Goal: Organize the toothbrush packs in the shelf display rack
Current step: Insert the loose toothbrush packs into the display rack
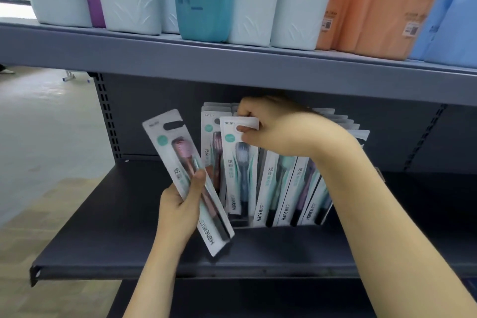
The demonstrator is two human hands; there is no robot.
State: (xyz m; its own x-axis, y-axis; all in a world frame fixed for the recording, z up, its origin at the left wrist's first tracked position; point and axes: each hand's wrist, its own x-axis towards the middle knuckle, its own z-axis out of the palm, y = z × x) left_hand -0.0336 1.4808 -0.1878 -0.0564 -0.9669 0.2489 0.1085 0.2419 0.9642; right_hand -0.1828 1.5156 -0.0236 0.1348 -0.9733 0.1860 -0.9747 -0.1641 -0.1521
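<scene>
Your left hand [180, 204], in the lower middle of the frame, was closed around one toothbrush pack [187, 181]. The thumb lay across the front of the pack and the fingers were behind it. This pack was tilted, with its top toward the upper left of the frame and its bottom end toward the lower right, and it showed a pink brush head. It was held in front of the dark lower shelf [108, 217], apart from the other packs.

Your right hand [281, 126], in the middle of the frame, was pinching the top edge of a second pack [238, 165], at the hang hole. The thumb and the fingers were closed on the card. This pack had a dark blue brush and it stood at the front of the row of packs [286, 188].

The row stood upright or a little leaning on the lower shelf, in the centre and to the right of centre. Behind the pinched pack another pack with a pink brush was partly hidden.

On the upper shelf [232, 64], across the top of the frame, stood white, teal, orange and blue product packages [258, 2].
</scene>
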